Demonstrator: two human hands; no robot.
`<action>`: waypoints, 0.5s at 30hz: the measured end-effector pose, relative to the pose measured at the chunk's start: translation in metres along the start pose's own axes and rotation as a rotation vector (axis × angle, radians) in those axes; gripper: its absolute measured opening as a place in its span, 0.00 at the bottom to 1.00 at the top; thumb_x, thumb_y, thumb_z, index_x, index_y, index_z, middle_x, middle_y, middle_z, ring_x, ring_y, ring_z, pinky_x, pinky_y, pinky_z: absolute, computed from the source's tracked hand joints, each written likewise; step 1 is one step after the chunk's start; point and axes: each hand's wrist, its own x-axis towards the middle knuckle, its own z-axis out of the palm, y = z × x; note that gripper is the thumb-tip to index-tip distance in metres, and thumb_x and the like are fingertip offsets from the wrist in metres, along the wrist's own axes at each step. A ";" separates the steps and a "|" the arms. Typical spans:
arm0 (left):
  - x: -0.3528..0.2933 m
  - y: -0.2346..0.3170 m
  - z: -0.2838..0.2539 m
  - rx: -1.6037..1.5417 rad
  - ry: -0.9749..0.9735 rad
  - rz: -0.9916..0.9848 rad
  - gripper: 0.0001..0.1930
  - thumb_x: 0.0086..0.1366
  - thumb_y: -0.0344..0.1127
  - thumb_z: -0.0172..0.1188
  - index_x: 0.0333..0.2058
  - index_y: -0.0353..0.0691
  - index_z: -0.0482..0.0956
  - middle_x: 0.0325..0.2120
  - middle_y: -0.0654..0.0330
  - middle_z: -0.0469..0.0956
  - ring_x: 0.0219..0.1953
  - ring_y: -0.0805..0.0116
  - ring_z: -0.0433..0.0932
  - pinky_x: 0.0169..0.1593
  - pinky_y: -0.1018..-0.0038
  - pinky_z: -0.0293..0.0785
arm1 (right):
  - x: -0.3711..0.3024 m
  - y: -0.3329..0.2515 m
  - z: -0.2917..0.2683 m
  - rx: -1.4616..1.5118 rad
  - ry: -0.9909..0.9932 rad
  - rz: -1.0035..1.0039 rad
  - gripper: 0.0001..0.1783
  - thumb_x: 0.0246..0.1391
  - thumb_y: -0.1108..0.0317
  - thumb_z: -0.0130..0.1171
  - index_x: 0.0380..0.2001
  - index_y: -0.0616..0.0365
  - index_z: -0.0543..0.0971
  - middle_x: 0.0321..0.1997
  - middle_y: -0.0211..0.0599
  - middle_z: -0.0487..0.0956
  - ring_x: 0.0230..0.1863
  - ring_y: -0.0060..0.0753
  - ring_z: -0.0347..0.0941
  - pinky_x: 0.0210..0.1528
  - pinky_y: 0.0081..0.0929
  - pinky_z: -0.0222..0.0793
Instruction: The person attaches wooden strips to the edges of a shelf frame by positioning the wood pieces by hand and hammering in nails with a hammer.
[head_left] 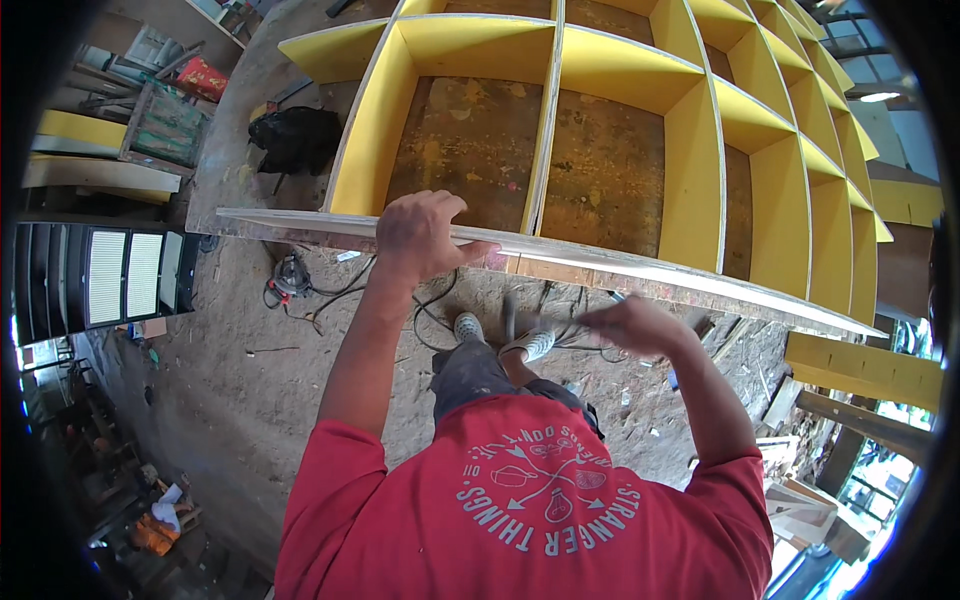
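Note:
A large yellow wooden shelf frame (690, 180), divided into compartments, lies on a paint-stained worktable (470, 130). My left hand (420, 232) is closed over the frame's near edge board (330, 228), fingers over the top and thumb along the near side. To the right, my right hand (635, 326) hangs in front of that board, below its edge and apart from it. It is closed round a hammer, smeared by motion, whose dark head (510, 316) points left above my shoes.
A black bag (296, 138) lies on the table's left part. On the floor are a power tool (291, 275) and tangled cables (430, 315). Yellow boards (865, 368) stick out at the right. At the left stand a black louvred cabinet (105, 275) and stacked timber.

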 end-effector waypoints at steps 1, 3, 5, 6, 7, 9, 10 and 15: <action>0.000 -0.001 -0.001 0.006 -0.008 -0.006 0.33 0.48 0.70 0.75 0.36 0.44 0.88 0.34 0.58 0.85 0.40 0.53 0.86 0.45 0.57 0.82 | 0.001 -0.003 -0.002 0.029 -0.060 0.103 0.21 0.66 0.55 0.64 0.61 0.39 0.84 0.44 0.40 0.89 0.39 0.43 0.86 0.48 0.41 0.80; -0.002 0.000 -0.001 0.014 -0.013 -0.007 0.33 0.48 0.70 0.75 0.36 0.44 0.88 0.34 0.57 0.85 0.40 0.53 0.86 0.45 0.57 0.82 | -0.001 -0.009 -0.001 0.037 -0.212 0.153 0.22 0.66 0.57 0.64 0.63 0.36 0.83 0.45 0.38 0.90 0.38 0.39 0.86 0.48 0.39 0.80; -0.001 0.002 0.000 -0.010 -0.024 -0.014 0.32 0.49 0.69 0.75 0.36 0.44 0.88 0.34 0.57 0.85 0.40 0.53 0.86 0.45 0.57 0.82 | -0.007 0.003 0.011 -0.026 -0.373 -0.013 0.22 0.65 0.56 0.66 0.62 0.36 0.83 0.44 0.37 0.90 0.38 0.37 0.86 0.48 0.39 0.80; 0.001 0.003 0.000 -0.013 -0.024 -0.003 0.32 0.49 0.69 0.75 0.36 0.44 0.88 0.34 0.57 0.85 0.40 0.53 0.86 0.45 0.57 0.82 | -0.010 0.005 0.006 -0.024 -0.364 -0.006 0.22 0.65 0.56 0.66 0.62 0.36 0.83 0.44 0.37 0.90 0.38 0.37 0.86 0.48 0.39 0.80; 0.002 0.005 -0.001 -0.010 -0.051 -0.019 0.32 0.49 0.68 0.75 0.38 0.44 0.88 0.35 0.57 0.86 0.41 0.53 0.86 0.45 0.57 0.82 | -0.010 0.005 -0.001 0.032 -0.360 0.066 0.22 0.65 0.56 0.66 0.62 0.37 0.84 0.44 0.36 0.90 0.38 0.36 0.86 0.47 0.39 0.80; -0.001 0.005 -0.004 -0.009 -0.082 -0.023 0.32 0.49 0.67 0.75 0.39 0.43 0.88 0.36 0.57 0.87 0.41 0.52 0.86 0.46 0.57 0.82 | -0.006 0.003 -0.007 0.076 -0.170 0.241 0.21 0.65 0.57 0.66 0.61 0.40 0.84 0.42 0.38 0.90 0.37 0.33 0.86 0.43 0.38 0.80; -0.003 0.004 -0.006 0.001 -0.109 -0.048 0.32 0.49 0.67 0.75 0.39 0.44 0.89 0.36 0.56 0.87 0.41 0.52 0.87 0.46 0.57 0.82 | -0.003 -0.008 -0.014 0.025 -0.088 0.251 0.22 0.65 0.57 0.66 0.61 0.41 0.84 0.41 0.40 0.90 0.36 0.31 0.85 0.42 0.39 0.79; -0.003 0.001 -0.018 -0.001 -0.250 -0.104 0.31 0.53 0.66 0.74 0.42 0.43 0.88 0.37 0.51 0.88 0.42 0.50 0.87 0.46 0.56 0.82 | -0.014 -0.033 0.031 0.075 -0.157 0.148 0.21 0.61 0.55 0.70 0.57 0.44 0.86 0.42 0.46 0.89 0.42 0.50 0.86 0.48 0.46 0.78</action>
